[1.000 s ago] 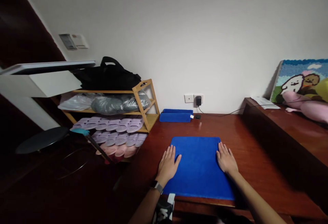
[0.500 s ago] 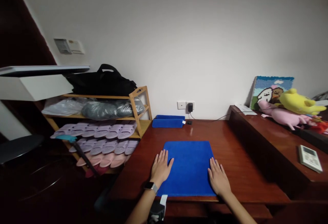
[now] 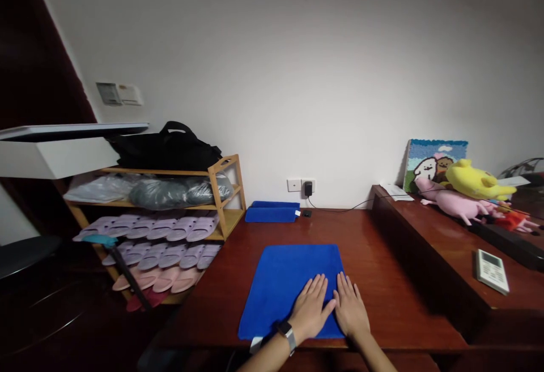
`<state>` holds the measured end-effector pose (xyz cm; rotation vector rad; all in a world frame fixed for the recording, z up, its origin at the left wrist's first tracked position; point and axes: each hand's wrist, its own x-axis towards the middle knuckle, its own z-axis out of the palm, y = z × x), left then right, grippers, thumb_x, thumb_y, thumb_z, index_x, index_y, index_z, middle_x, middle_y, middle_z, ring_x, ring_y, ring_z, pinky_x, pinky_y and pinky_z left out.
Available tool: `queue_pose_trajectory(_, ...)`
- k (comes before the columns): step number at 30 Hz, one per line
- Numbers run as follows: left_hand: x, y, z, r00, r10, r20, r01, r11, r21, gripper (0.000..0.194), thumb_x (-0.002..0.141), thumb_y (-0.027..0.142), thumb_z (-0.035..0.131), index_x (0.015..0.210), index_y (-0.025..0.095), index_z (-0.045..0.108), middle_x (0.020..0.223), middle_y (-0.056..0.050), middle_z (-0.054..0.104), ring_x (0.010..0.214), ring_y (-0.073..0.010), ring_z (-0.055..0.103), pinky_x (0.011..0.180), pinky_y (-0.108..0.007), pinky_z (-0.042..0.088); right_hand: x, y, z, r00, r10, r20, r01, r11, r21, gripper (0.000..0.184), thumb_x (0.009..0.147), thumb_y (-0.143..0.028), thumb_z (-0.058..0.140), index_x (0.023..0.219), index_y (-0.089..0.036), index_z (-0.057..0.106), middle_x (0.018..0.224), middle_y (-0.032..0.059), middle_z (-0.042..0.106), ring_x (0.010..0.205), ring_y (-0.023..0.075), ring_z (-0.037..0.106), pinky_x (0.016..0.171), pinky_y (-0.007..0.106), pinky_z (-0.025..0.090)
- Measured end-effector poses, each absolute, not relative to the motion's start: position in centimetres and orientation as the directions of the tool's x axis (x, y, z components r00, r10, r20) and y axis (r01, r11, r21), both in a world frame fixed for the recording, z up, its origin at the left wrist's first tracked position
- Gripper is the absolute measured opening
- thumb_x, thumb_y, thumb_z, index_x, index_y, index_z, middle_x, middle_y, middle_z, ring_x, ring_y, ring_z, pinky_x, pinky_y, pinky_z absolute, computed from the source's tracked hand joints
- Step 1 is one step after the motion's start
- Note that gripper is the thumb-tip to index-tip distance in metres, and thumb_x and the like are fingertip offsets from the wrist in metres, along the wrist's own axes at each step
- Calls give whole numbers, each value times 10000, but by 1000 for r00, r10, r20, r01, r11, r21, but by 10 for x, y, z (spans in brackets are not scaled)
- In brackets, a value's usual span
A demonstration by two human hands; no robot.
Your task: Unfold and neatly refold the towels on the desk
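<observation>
- Your left hand and right hand lie flat, side by side, fingers loosely spread, on the flat blue rectangular cloth.
- The cloth rests on the red-brown wooden table near its front edge.
- Your palms hide the cloth's right front corner.

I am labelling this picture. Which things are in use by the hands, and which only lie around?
In use: blue towel, left hand, right hand, both flat on it.

Lying around: folded blue towel, charger, remote, soft toys, slippers, black bag.
</observation>
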<state>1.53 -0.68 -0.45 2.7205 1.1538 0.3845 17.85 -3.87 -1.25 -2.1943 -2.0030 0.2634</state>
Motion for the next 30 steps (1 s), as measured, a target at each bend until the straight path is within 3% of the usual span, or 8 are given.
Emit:
queue_pose_trajectory(10, -137, 12, -12, 335, 932, 139, 918, -356, 177, 747, 1038, 642, 216, 1602, 162, 311, 1651, -85, 272, 1535, -263, 246, 1260, -487, 231, 174, -39, -9, 137, 990, -35, 950, -141, -280, 684, 1015, -426, 133, 1610, -95, 195, 1680, 41, 169, 1563, 204, 140, 1279, 411, 85)
queue_pose_trajectory(14, -170, 10, -19, 286, 949, 137, 938, -306, 161, 760, 1035, 637, 210, 1609, 144, 285, 1659, -76, 243, 1541, -244, 219, 1261, -458, 235, 173, -39, -5, 147, 989, -35, 953, -151, -264, 681, 1014, -419, 131, 1611, -98, 192, 1680, 32, 162, 1564, 199, 132, 1278, 408, 82)
queue_pose_trajectory(22, -170, 10, -20, 290, 944, 155, 942, -310, 128, 767, 1026, 626, 235, 1601, 123, 307, 1655, -83, 240, 1538, -245, 204, 1259, -458, 244, 171, -63, -9, 168, 985, -22, 946, -168, -276, 690, 1011, -442, 128, 1610, -117, 238, 1668, 21, 189, 1558, 214, 154, 1274, 430, 126)
queue_pose_trajectory(26, -160, 14, -9, 302, 947, 110, 945, -312, 94, 803, 1012, 628, 264, 1575, 62, 348, 1637, -133, 269, 1532, -285, 221, 1263, -495, 215, 170, -73, -10, 148, 989, -2, 943, -142, -300, 683, 1013, -442, 134, 1614, -131, 222, 1673, 7, 154, 1561, 205, 128, 1283, 416, 107)
queue_pose_trajectory(30, -99, 11, 18, 428, 893, 142, 883, -446, 148, 783, 1039, 626, 191, 1602, 88, 280, 1653, -113, 229, 1540, -259, 202, 1263, -476, 226, 170, -75, 1, 151, 988, -14, 926, -146, -347, 679, 1021, -439, 151, 1611, -110, 221, 1673, 30, 168, 1561, 211, 124, 1286, 412, 102)
